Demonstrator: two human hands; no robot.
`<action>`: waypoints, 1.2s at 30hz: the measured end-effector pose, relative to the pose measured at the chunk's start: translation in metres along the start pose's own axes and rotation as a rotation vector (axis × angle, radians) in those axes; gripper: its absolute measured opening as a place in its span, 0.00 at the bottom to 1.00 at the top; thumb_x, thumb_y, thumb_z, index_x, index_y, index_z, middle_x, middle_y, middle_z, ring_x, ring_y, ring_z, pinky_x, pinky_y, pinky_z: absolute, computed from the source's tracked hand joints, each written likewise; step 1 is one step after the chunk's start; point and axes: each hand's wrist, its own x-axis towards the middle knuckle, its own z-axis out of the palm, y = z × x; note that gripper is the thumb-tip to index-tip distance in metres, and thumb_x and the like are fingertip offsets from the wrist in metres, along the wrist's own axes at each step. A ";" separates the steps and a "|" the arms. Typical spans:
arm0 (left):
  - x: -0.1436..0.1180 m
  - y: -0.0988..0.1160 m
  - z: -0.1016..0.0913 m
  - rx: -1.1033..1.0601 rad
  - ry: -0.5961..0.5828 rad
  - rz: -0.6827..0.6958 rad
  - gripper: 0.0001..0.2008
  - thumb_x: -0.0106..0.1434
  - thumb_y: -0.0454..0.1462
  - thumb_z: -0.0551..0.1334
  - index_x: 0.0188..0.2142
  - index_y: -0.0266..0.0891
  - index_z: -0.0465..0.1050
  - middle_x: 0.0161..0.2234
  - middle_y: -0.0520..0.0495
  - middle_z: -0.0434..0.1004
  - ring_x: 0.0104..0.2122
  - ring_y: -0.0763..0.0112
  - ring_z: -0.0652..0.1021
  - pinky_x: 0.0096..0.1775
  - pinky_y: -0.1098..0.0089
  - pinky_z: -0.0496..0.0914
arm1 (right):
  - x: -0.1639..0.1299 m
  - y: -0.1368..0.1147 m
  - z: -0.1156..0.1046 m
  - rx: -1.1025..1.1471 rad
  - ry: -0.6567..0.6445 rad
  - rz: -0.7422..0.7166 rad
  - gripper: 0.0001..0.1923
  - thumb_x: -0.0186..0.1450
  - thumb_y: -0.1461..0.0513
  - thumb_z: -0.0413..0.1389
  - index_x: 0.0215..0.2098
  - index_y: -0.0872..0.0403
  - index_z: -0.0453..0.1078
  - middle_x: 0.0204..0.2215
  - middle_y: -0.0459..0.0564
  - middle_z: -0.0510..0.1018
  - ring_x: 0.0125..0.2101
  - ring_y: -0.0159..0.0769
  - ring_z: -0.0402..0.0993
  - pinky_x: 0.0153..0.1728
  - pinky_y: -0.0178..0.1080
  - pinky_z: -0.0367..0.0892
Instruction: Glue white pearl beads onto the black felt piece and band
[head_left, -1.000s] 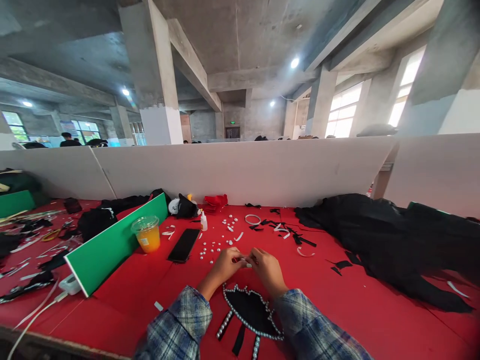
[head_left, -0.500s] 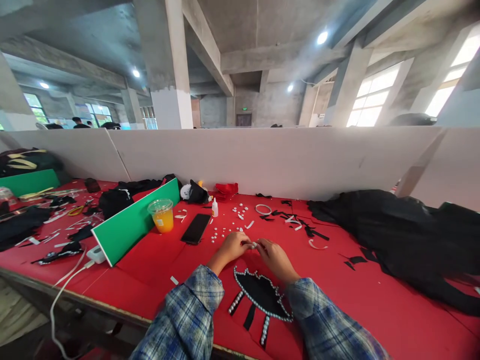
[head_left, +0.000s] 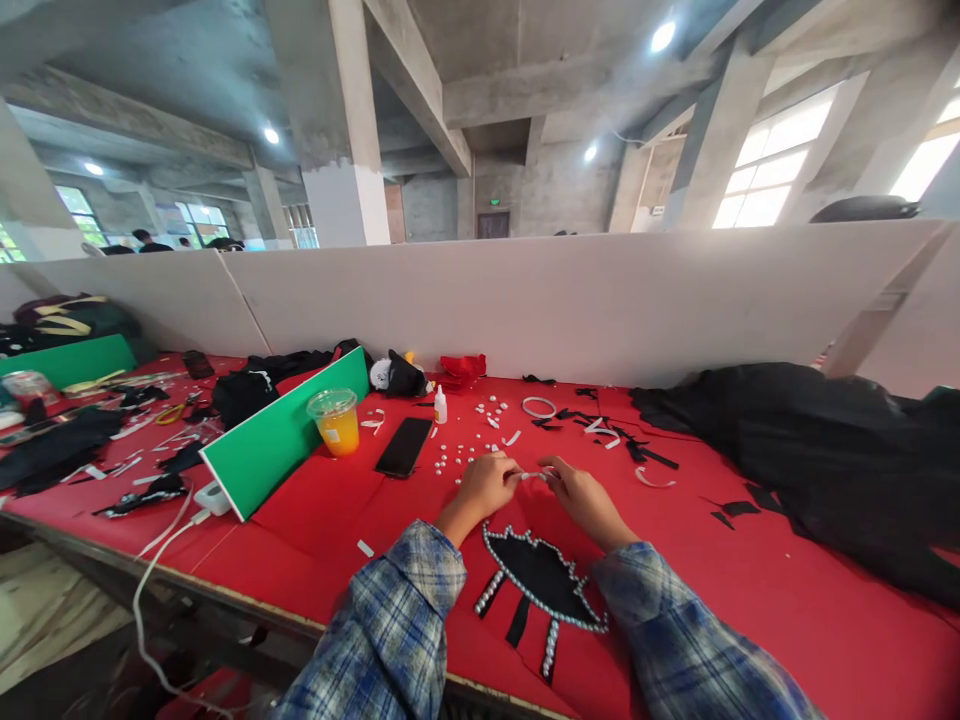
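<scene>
Between my two hands a short white strip (head_left: 534, 475) is stretched level above the red tabletop. My left hand (head_left: 487, 488) pinches its left end, and my right hand (head_left: 585, 497) pinches the other end; the fingertips partly hide both ends. Just below them, nearer to me, lies a black eye-shaped fabric piece (head_left: 536, 575) edged with silvery pearl beads. Short black strips hang from its lower edge, two of them covered with beads. Loose white beads (head_left: 442, 462) are scattered beyond my left hand, near a small white glue bottle (head_left: 440, 404).
A black phone (head_left: 405, 447) and a plastic cup of orange drink (head_left: 334, 425) stand left, beside a green divider (head_left: 281, 440). A white ring (head_left: 539, 407) and black scraps (head_left: 649, 450) lie farther back. Black cloth (head_left: 795, 450) covers the right side. A white partition (head_left: 540, 310) closes the back.
My hands have moved apart, and the white strip now shows stretched between them. Before, the fingertips met around a small white thing. The view has shifted slightly.
</scene>
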 end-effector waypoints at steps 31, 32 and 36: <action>0.013 -0.065 -0.028 -0.473 0.250 -0.336 0.14 0.59 0.43 0.58 0.31 0.34 0.74 0.24 0.46 0.76 0.27 0.68 0.75 0.31 0.71 0.67 | -0.006 -0.008 0.004 -0.024 0.007 -0.070 0.09 0.65 0.63 0.47 0.37 0.53 0.69 0.33 0.50 0.76 0.33 0.35 0.72 0.31 0.33 0.60; 0.014 -0.059 -0.024 -0.537 0.225 -0.316 0.14 0.58 0.44 0.59 0.32 0.33 0.74 0.26 0.46 0.76 0.28 0.68 0.75 0.31 0.71 0.68 | -0.006 -0.010 0.003 -0.020 0.013 -0.072 0.09 0.65 0.63 0.47 0.37 0.53 0.69 0.33 0.50 0.76 0.33 0.35 0.72 0.31 0.32 0.60; 0.012 -0.032 -0.013 -0.747 0.120 -0.237 0.17 0.52 0.46 0.64 0.34 0.34 0.76 0.32 0.43 0.79 0.31 0.67 0.77 0.36 0.68 0.70 | -0.007 -0.014 0.001 -0.016 0.058 -0.072 0.07 0.65 0.61 0.49 0.35 0.52 0.69 0.31 0.48 0.75 0.31 0.34 0.71 0.29 0.31 0.59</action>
